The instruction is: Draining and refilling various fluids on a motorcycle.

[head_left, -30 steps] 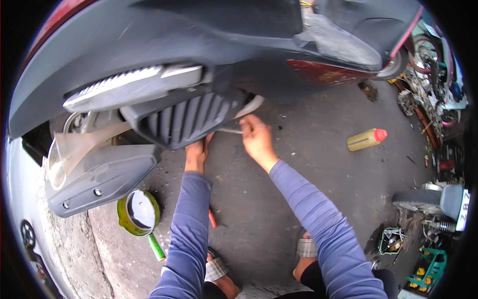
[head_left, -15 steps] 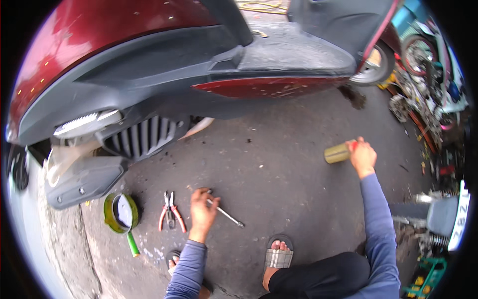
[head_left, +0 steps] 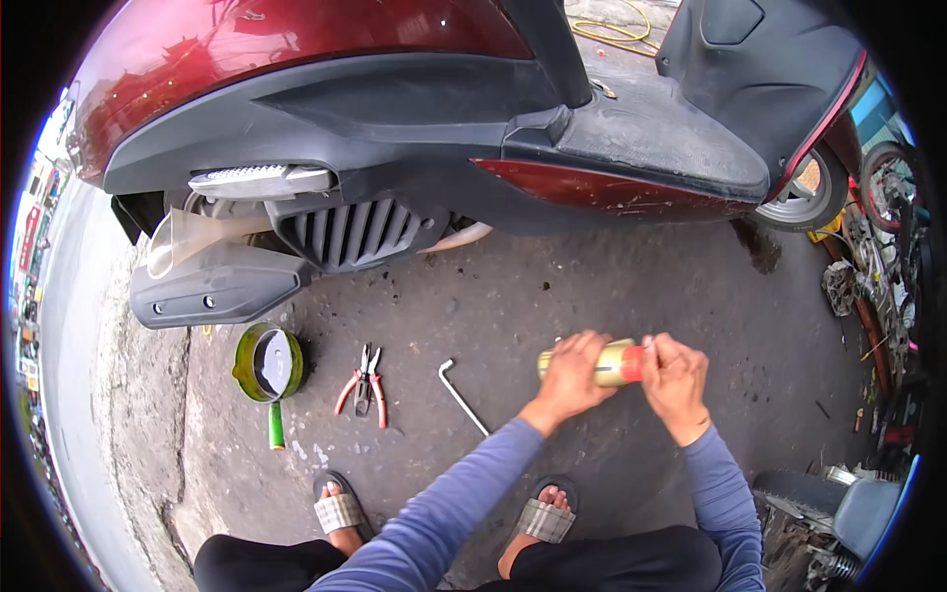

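Note:
A gold-coloured bottle (head_left: 611, 367) lies sideways in the air over the pavement, between my two hands. My left hand (head_left: 570, 375) is closed around its body. On the bottle's red cap (head_left: 632, 364), the fingers of my right hand (head_left: 678, 383) are closed. A bent silver wrench (head_left: 462, 400) rests on the ground, to the left of my left forearm. Farther left are red-handled pliers (head_left: 363, 387) with their handles spread. Beside them stands a yellow-green pot (head_left: 243, 365) with a green handle and dark liquid inside.
A dark red and grey scooter (head_left: 375, 128) spans the far side. A translucent funnel-like piece (head_left: 182, 242) sits above its exhaust cover (head_left: 222, 294). Motorcycle parts (head_left: 873, 296) crowd the right edge, and another vehicle's grey part (head_left: 868, 518) stands at lower right.
My left hand has left the wrench and moved right to grip the bottle's body. My right hand has brought the bottle slightly left and nearer. The view has shifted.

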Available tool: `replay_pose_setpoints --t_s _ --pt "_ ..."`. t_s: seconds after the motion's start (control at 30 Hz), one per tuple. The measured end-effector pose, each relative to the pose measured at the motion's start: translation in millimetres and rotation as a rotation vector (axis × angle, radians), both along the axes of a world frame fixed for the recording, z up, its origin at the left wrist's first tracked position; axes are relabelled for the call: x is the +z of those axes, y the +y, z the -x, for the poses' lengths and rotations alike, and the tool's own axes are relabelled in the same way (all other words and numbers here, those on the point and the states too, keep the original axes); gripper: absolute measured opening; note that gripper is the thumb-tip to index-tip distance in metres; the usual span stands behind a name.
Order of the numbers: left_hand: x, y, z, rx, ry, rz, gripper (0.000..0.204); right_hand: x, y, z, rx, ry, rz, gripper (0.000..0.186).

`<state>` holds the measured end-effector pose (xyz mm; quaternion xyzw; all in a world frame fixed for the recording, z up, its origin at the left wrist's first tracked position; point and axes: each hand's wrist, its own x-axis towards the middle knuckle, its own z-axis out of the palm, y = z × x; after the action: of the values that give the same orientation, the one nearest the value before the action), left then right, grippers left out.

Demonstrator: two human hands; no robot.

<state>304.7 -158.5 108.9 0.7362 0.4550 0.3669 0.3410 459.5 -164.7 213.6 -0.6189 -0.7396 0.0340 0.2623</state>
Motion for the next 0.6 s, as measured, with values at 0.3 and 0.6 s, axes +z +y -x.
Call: replay_pose_setpoints --t_s 0.3,0.6 --pt "34.7 -43.8 68.6 0.363 -0.248 0.149 0.067 30.6 30.6 94.9 0.468 0.507 0.183 0.02" --pt "-17.1 -48.2 91.6 0.443 -0.251 0.052 0.066 -6.0 -1.0 113.9 0.458 0.44 0.488 0.031"
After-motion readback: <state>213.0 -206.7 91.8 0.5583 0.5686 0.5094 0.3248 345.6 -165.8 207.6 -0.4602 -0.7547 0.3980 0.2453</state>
